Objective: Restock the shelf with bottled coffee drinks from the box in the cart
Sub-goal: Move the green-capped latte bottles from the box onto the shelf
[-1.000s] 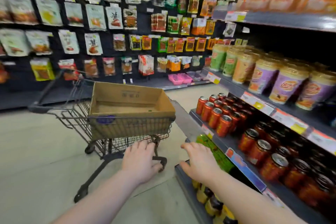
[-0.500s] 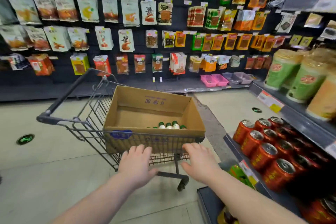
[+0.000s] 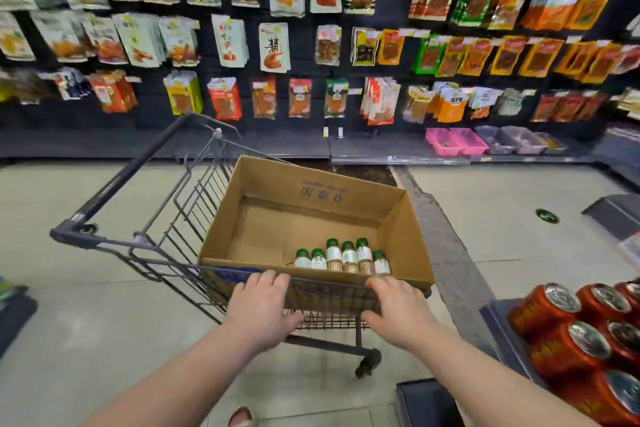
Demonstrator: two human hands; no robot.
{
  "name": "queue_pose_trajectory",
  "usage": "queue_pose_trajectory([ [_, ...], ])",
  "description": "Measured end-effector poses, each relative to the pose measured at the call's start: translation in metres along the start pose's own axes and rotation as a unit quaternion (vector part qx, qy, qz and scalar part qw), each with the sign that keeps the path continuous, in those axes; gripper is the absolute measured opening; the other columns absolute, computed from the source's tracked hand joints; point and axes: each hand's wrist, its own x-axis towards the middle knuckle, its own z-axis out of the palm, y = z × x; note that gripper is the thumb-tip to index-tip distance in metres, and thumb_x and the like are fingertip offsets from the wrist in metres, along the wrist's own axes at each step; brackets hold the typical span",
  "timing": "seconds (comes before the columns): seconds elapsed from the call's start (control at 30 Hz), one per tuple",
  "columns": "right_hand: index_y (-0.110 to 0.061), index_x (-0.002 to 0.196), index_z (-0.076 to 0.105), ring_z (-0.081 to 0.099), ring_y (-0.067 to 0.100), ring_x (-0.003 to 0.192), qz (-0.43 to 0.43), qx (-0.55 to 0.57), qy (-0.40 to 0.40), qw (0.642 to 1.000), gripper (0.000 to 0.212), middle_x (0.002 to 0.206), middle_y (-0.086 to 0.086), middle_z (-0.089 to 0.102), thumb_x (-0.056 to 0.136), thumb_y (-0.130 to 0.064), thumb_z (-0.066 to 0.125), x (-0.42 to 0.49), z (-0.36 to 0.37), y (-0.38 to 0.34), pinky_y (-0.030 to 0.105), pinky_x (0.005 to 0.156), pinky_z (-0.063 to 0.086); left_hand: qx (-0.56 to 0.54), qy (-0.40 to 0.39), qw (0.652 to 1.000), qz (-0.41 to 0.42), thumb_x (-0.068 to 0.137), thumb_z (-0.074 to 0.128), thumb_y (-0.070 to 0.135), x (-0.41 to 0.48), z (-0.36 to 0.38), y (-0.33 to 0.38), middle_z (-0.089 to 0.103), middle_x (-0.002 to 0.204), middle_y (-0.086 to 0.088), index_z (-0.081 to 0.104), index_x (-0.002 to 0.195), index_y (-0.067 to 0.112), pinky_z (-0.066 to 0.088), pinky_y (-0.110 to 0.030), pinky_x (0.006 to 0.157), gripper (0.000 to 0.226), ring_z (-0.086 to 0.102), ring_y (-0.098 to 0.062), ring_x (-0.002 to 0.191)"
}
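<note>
An open cardboard box sits in a wire shopping cart in the aisle in front of me. Several small coffee bottles with green caps and white labels stand in a cluster against the box's near wall. My left hand and my right hand are stretched out side by side. Their fingertips lie at the near rim of the cart and box, the thumbs spread below. Neither hand holds a bottle. The shelf is at my lower right, only partly in view.
Red drink cans fill the shelf at the right edge, with a dark lower shelf beneath. The cart handle points away to the left. A wall of hanging snack packets faces me, pink bins at its foot.
My view has swung left from the shelf to the cart, and the box's inside with the bottles has come into sight. Both hands have moved up to the cart's near rim.
</note>
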Motion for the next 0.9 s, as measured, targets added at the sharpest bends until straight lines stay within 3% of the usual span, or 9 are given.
queue_pose_trajectory([
  [0.53, -0.026, 0.139, 0.035, 0.041, 0.023, 0.129, 0.161, 0.019, -0.050, 0.985, 0.054, 0.141, -0.001, 0.043, 0.090, -0.043, 0.050, 0.165, -0.003, -0.001, 0.038, 0.106, 0.036, 0.011, -0.095, 0.992, 0.087, 0.087, 0.049, 0.058, 0.220, -0.015, -0.079, 0.035, 0.148, -0.003, 0.029, 0.145, 0.022, 0.029, -0.040, 0.111, 0.071, 0.032, -0.024, 0.136],
  [0.9, -0.021, 0.133, 0.039, 0.043, 0.025, 0.126, 0.195, 0.031, -0.149, 0.969, 0.049, 0.136, 0.003, 0.045, 0.091, -0.043, 0.049, 0.218, 0.022, 0.021, 0.039, 0.103, 0.038, 0.018, -0.183, 0.978, 0.095, 0.087, 0.048, 0.058, 0.282, 0.021, -0.077, 0.041, 0.142, -0.003, 0.036, 0.137, 0.021, 0.035, -0.038, 0.104, 0.063, 0.038, -0.024, 0.131],
])
